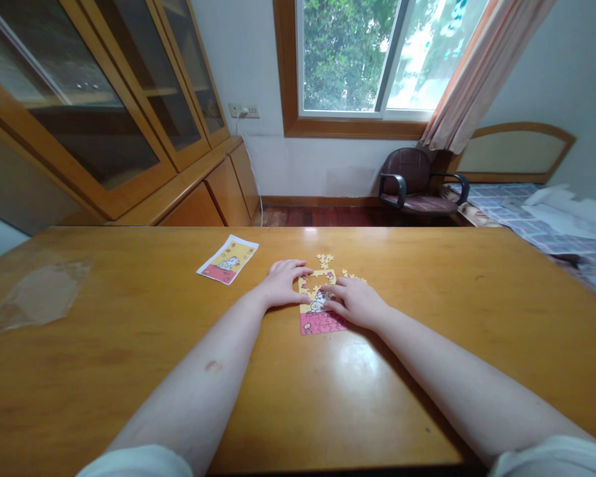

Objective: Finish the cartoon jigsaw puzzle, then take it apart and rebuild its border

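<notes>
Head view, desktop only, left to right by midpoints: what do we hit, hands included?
Clear plastic sheet → picture card → left hand → partly assembled puzzle → right hand. Loose pieces left out; they overlap the puzzle's span.

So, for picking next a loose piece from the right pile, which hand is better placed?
Probably the right hand: it lies close to that pile, while the left hand is across the puzzle, at its left edge.

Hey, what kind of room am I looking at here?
Probably a bedroom in a home, perhaps doubling as a study: a bed with a checked cover stands at the right, an office-style armchair sits under the window, and a glass-fronted cabinet lines the left wall.
</notes>
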`<state>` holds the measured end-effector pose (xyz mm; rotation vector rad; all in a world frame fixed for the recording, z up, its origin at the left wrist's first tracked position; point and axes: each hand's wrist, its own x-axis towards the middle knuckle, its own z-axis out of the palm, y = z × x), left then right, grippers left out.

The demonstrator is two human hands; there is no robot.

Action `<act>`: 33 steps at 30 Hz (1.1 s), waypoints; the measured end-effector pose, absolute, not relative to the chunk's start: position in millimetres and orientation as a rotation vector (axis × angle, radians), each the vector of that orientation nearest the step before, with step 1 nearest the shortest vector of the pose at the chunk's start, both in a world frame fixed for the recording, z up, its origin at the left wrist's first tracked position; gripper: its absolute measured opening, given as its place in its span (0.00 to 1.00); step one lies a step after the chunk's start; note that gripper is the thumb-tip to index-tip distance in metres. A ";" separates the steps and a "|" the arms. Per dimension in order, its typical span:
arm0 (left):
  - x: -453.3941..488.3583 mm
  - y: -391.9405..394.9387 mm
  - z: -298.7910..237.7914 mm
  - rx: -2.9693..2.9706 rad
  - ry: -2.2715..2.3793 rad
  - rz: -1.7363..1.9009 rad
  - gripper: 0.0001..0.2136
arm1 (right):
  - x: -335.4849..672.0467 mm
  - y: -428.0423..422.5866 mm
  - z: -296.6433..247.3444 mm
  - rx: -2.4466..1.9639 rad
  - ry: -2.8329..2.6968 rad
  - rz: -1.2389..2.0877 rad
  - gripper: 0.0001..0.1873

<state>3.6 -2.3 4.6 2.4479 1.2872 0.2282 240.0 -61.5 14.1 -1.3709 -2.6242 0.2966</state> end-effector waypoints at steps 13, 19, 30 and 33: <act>4.5 -3.3 6.6 2.455 1.291 0.218 0.36 | 239.4 -62.0 14.0 -1.364 -2.646 0.303 0.24; 3.0 -2.2 4.8 2.453 1.280 0.228 0.37 | 240.1 -61.8 13.1 -1.361 -2.653 0.291 0.25; 2.9 -3.6 7.4 2.442 1.286 0.230 0.31 | 243.9 -61.2 13.9 -1.380 -2.552 0.286 0.22; 2.1 -2.3 5.5 2.416 1.293 0.271 0.27 | 256.8 -52.1 13.3 -1.577 -2.298 0.218 0.18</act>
